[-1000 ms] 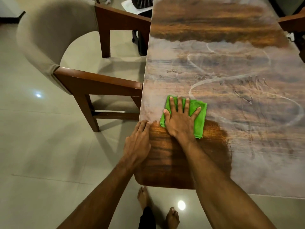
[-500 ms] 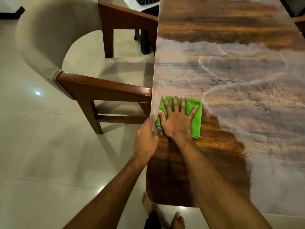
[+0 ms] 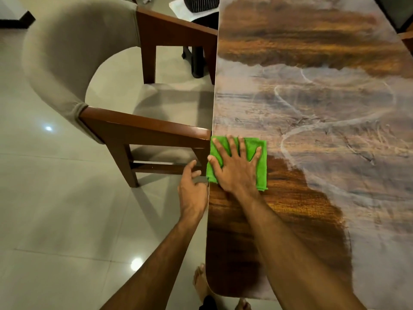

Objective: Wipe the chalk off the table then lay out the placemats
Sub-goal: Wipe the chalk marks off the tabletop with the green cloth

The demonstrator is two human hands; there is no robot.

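The tiled floor (image 3: pixel 44 220) lies left of the bench (image 3: pixel 223 242), which is a long wooden top running away from the person. A padded chair (image 3: pixel 67 63) with wooden arms stands at the bench's left edge, its near arm ending just at that edge. A pale film of chalk (image 3: pixel 335 121) with looping white lines covers the middle of the bench and runs down its right side. Bare dark wood shows at the bench's near left corner and again in a band at its far end.

A folded green cloth (image 3: pixel 261 171) lies flat on the bench at its left edge, on the border between bare wood and chalk, and its left side reaches slightly past the edge. The right hand (image 3: pixel 234 168) lies palm down on the cloth with its fingers spread and straight. The left hand (image 3: pixel 192 193) hangs just off the bench's left edge beside the cloth, its fingers loosely bent and holding nothing. Whether it touches the edge cannot be told. A bare foot (image 3: pixel 200 283) shows on the floor by the bench's near corner.
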